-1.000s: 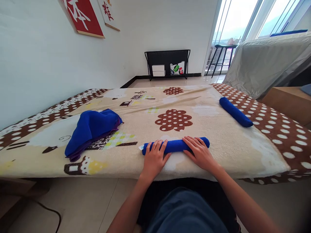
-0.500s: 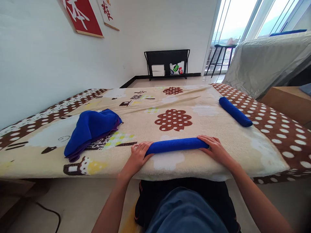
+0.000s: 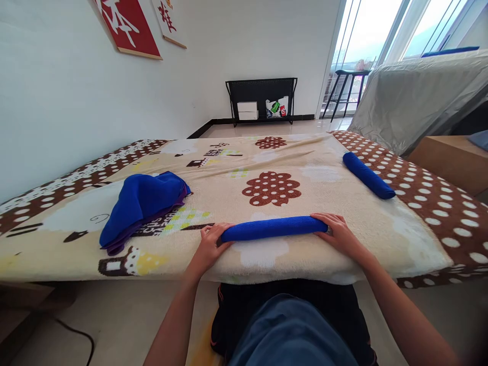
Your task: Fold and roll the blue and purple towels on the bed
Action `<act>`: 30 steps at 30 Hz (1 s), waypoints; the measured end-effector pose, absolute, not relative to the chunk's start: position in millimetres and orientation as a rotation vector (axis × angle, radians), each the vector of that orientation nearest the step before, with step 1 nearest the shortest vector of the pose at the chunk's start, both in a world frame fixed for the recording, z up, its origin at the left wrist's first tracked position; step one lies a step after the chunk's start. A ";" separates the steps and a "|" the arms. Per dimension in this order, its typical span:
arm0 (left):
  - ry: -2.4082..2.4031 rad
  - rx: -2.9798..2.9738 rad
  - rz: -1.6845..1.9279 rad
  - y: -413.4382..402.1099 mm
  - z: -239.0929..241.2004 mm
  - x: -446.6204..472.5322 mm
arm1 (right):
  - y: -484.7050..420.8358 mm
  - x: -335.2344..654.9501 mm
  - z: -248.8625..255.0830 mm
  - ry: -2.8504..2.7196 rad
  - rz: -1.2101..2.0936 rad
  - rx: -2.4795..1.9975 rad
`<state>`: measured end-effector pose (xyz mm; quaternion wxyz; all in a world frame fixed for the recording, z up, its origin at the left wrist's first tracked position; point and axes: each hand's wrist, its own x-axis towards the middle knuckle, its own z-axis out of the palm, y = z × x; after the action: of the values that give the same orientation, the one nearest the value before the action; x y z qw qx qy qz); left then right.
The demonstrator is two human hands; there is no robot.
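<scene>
A rolled blue towel [image 3: 272,228] lies across the near edge of the blanket-covered bed [image 3: 267,162]. My left hand [image 3: 211,244] is curled around its left end. My right hand [image 3: 335,232] grips its right end with bent fingers. A second rolled blue towel [image 3: 368,175] rests at the right on the brown dotted border. A loose heap of blue and purple cloths [image 3: 141,204] sits at the left.
A white wall runs along the left. A black rack [image 3: 262,99] with boxes and a bag stands at the far wall, a dark stool [image 3: 346,86] by the window. A grey covered shape [image 3: 415,96] and a wooden surface [image 3: 453,157] are at the right. A cable [image 3: 72,333] lies on the floor.
My hands slid from the top middle of the rolled towel out to its two ends. The roll now lies a little longer and straighter.
</scene>
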<state>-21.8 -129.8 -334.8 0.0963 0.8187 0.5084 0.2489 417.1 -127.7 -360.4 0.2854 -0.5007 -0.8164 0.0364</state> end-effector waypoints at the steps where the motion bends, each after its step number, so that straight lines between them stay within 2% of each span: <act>1: 1.508 2.424 0.739 -130.0 -334.6 -21.7 | -127.5 417.3 -360.9 -2.179 0.090 -1.333; 17: 1.507 2.320 0.840 -130.8 -330.1 -20.8 | -127.5 417.6 -357.2 -2.105 0.161 -1.328; 26: 1.332 1.839 1.013 -134.0 -333.2 -33.8 | -141.4 418.3 -339.2 -1.768 0.802 -1.357; 30: 1.240 1.678 1.069 -139.1 -329.9 -32.9 | -141.0 416.5 -340.9 -1.638 0.914 -1.274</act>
<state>-32.9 -139.1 -329.9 0.3881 0.6596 0.4874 0.4203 416.5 -141.0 -340.9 0.4232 -0.5092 -0.6545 0.3650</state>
